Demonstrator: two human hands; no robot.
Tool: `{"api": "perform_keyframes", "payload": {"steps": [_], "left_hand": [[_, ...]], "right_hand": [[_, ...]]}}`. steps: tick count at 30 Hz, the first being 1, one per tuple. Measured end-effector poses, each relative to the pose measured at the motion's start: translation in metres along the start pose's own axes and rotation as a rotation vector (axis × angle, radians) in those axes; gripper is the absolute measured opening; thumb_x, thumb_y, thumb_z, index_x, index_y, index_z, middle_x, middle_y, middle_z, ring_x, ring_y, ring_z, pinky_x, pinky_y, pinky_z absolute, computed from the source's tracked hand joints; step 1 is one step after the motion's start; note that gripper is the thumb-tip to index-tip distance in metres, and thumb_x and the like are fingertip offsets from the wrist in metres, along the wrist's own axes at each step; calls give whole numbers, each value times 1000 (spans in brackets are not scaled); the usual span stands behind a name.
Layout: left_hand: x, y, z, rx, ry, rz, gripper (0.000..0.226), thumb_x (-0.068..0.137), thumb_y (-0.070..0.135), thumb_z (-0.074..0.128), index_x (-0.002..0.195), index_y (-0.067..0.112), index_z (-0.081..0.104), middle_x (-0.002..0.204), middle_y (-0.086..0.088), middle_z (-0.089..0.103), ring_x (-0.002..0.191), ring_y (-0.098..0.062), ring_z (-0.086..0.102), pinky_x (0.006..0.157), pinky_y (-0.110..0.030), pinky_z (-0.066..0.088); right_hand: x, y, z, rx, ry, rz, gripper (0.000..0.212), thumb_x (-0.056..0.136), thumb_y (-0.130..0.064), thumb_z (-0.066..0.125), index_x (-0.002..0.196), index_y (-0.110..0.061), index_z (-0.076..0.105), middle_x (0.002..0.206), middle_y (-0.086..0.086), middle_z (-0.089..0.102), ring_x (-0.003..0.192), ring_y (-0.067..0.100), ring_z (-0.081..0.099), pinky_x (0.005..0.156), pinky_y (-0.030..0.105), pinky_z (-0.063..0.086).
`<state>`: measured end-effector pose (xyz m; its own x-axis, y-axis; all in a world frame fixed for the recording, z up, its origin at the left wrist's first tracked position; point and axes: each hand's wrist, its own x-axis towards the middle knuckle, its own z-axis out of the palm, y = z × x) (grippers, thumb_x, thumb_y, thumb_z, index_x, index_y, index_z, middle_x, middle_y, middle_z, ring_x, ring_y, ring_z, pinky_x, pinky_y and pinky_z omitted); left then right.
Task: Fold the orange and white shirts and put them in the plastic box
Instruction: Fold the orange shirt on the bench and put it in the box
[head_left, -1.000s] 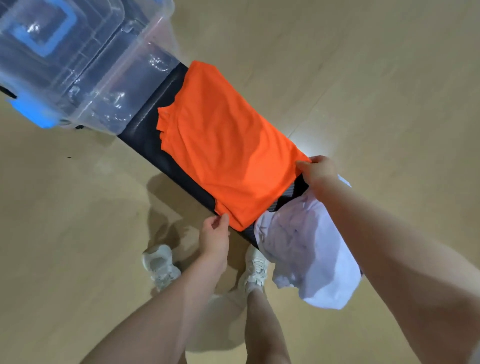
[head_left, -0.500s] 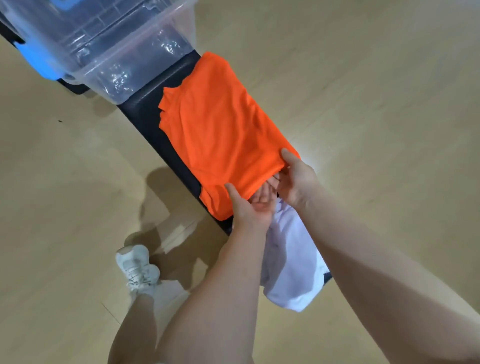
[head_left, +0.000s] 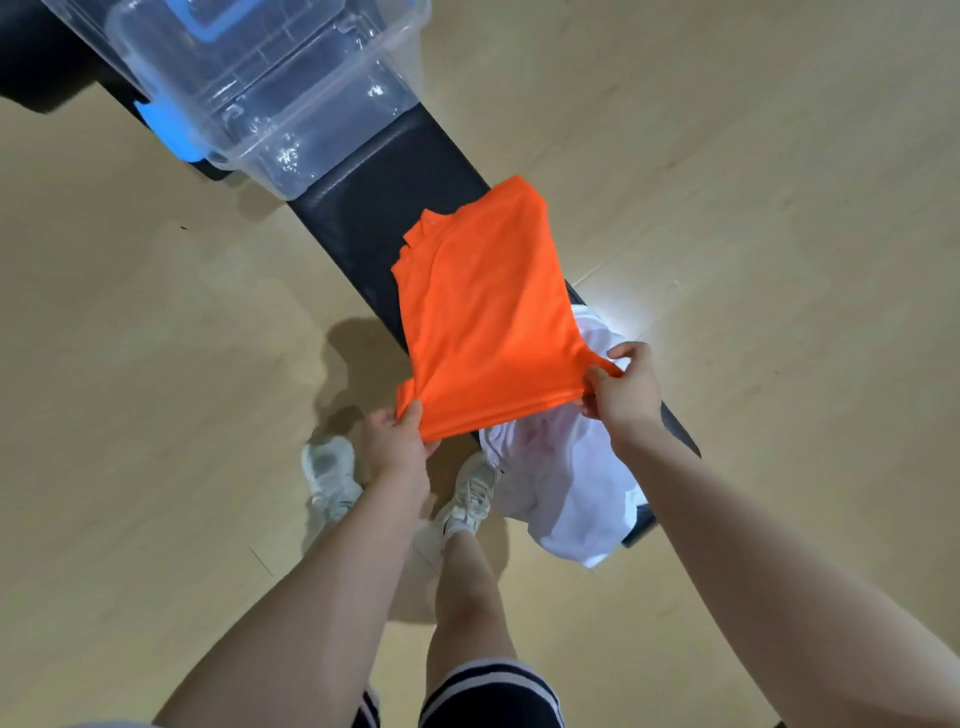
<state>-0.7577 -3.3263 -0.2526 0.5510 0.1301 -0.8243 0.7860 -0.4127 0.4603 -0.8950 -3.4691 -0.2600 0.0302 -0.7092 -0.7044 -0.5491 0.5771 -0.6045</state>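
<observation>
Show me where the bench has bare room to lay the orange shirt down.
Bare bench lies between the plastic box and the orange shirt. The near end is crowded: the white shirt covers it, with the left hand and right hand gripping orange corners.

Pale wooden floor (head_left: 156, 364) with a bright glare beside a black bench (head_left: 374, 208).

Matt cloth orange shirt (head_left: 483, 312), glossy clear plastic box (head_left: 291, 104) (blue latches)

Bare dark bench (head_left: 363, 208) top lies open to you between the orange shirt (head_left: 488, 306) and plastic box (head_left: 270, 88), white shirt (head_left: 571, 478) crowds the near end, floor open alongside.
</observation>
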Motion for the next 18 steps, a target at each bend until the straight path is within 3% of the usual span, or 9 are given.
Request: {"api": "perform_keyframes", "payload": {"steps": [2, 4, 8, 11, 13, 16, 18], "left_hand": [[1, 13, -10, 157, -10, 135, 11, 92, 15, 55, 92, 15, 44, 105, -10, 53, 84, -26, 56, 51, -26, 47], [7, 30, -17, 236, -162, 232, 5, 94, 15, 49, 99, 16, 50, 102, -10, 54, 72, -21, 53, 47, -21, 45], [23, 71, -17, 246, -446, 202, 39, 88, -6, 32, 110, 8, 61, 91, -9, 60, 74, -15, 55, 61, -20, 45], [44, 99, -8, 553, -541, 268, 50, 73, -6, 47, 121, 4, 57, 89, -8, 57, 80, -18, 55, 65, -20, 41], [55, 113, 3, 769, -576, 399, 45, 68, 2, 57, 113, 6, 59, 78, -2, 55, 72, -15, 51, 63, -20, 39], [71, 129, 23, 848, -482, 570, 8, 82, 8, 62, 88, 11, 59, 66, 3, 48, 61, -10, 43, 59, -25, 34], [84, 137, 34, 821, -452, 617, 25, 81, 33, 61, 72, 11, 54, 60, -1, 42, 59, -16, 38, 59, -29, 30]], "right_hand": [[-6, -7, -3, -38, -70, -25, 21, 88, 1, 44, 75, -15, 44, 57, 8, 48, 46, 22, 49, 48, 25, 42], [-4, -21, -4, -33, -115, 7, 25, 90, -3, 47, 69, -16, 51, 53, 4, 52, 47, 18, 53, 53, 26, 46], [10, -55, -4, 62, -242, 115, 18, 86, -3, 44, 82, -13, 60, 68, 5, 61, 67, 17, 61, 68, 31, 51], [30, -72, 6, -95, -232, 15, 20, 80, 4, 48, 76, -14, 57, 67, 6, 60, 67, 20, 56, 61, 26, 47], [48, -79, 16, -250, -144, -110, 16, 78, -2, 57, 68, -15, 58, 65, 6, 62, 69, 22, 56, 66, 30, 46], [75, -90, 31, -337, -39, -230, 11, 84, -18, 61, 79, -9, 64, 72, 8, 60, 74, 23, 53, 71, 34, 43], [90, -98, 41, -296, -15, -248, 18, 87, -22, 59, 80, -6, 63, 73, 7, 57, 74, 22, 50, 69, 34, 40]]}}
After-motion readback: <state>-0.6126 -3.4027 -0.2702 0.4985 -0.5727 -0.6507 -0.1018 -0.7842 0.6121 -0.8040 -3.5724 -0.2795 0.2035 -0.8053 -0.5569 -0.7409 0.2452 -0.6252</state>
